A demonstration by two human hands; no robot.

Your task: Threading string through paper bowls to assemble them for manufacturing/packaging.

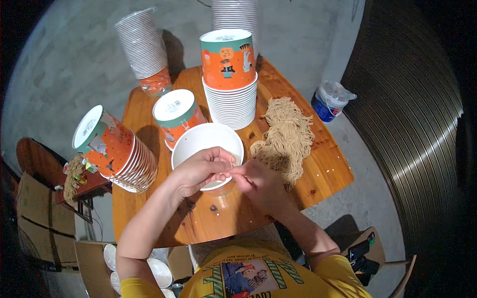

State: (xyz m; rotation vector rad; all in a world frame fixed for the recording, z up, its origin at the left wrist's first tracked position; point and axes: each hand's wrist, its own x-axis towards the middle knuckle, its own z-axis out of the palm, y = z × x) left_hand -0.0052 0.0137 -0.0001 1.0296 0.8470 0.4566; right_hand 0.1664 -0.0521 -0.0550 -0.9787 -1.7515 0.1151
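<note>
My left hand [206, 169] and my right hand [256, 181] meet above the near rim of a white paper tub [191, 146], which stands with its open mouth up. Both hands are closed, fingertips pinched close together. A small pale strand [233, 162] shows at the left fingertips; the right fingers hide most of what they pinch. Just right of the tub lies a heap of tan strands [288, 134], resembling yarn or cord, partly behind my right hand.
Stacked upside-down orange and green tubs [228, 64] rise behind the open one. A shorter tub [175, 107] and a leaning stack [117, 144] stand left. A bagged stack [141, 44] is at the back. A blue-and-white bucket [330, 102] sits beyond the wooden table [328, 169].
</note>
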